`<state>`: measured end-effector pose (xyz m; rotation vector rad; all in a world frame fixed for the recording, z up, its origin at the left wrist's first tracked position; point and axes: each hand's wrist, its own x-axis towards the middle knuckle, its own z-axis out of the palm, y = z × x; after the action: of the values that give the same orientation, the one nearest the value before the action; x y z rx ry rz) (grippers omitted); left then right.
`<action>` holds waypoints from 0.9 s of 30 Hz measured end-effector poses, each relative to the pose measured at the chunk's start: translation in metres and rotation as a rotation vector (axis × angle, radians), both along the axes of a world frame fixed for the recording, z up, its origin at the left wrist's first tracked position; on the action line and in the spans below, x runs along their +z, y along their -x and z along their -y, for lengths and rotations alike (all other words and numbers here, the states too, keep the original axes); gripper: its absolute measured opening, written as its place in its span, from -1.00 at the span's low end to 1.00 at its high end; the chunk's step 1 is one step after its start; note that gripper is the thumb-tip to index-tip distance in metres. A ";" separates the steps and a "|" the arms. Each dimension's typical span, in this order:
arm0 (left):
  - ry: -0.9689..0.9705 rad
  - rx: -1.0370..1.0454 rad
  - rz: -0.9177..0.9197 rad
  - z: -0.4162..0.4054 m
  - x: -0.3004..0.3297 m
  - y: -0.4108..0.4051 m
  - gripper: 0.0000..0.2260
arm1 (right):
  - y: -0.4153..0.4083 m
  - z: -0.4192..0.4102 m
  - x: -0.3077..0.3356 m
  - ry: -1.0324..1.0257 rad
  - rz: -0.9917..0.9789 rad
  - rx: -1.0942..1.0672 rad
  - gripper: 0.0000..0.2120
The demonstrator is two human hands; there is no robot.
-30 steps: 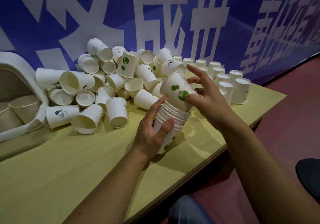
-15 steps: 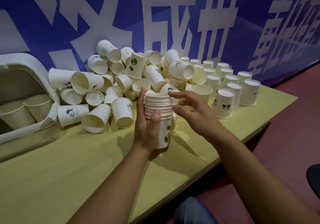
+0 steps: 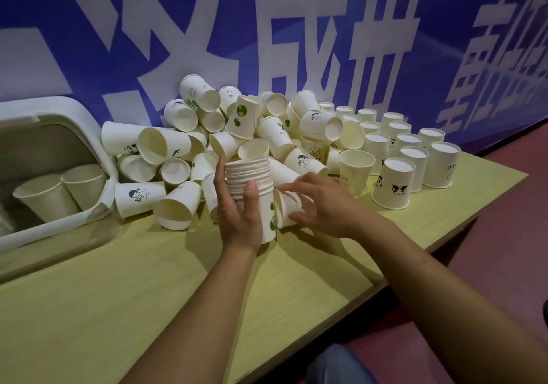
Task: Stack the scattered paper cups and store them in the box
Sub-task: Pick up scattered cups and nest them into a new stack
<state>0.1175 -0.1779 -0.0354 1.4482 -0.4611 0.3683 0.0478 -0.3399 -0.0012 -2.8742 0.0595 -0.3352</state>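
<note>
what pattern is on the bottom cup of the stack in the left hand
Green blobs on white, on the stack the left hand grips; head view.

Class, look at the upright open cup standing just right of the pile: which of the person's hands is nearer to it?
Right. The right hand reaches at a cup lying just below-left of the upright open cup; the left hand grips the stack farther left.

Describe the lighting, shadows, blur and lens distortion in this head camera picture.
Head view: soft, even light with no hard glare; the left hand and cup stack throw a soft shadow toward the table's near edge. Wide-angle lens bends the banner and the box at the frame's sides. Cups read sharp; the right hand looks slightly soft.
</note>
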 end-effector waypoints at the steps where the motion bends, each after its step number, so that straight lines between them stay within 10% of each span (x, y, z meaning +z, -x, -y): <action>1: -0.002 -0.006 0.001 0.000 0.001 0.001 -0.40 | 0.001 0.001 0.001 0.015 -0.005 -0.011 -0.45; 7: 0.005 -0.061 0.023 0.002 0.003 0.006 -0.47 | 0.019 0.013 -0.001 -0.111 0.063 -0.076 -0.43; 15: -0.316 -0.285 0.266 0.007 -0.001 0.022 -0.37 | 0.047 0.022 0.045 -0.722 0.807 -0.199 -0.51; 27: -0.145 -0.266 0.158 0.014 -0.003 0.030 -0.36 | 0.047 -0.027 0.002 -0.759 0.556 -0.108 -0.55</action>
<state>0.0877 -0.1920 -0.0380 1.4806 -0.8121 0.2400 0.0010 -0.3134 0.0011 -1.9615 0.1917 -0.8943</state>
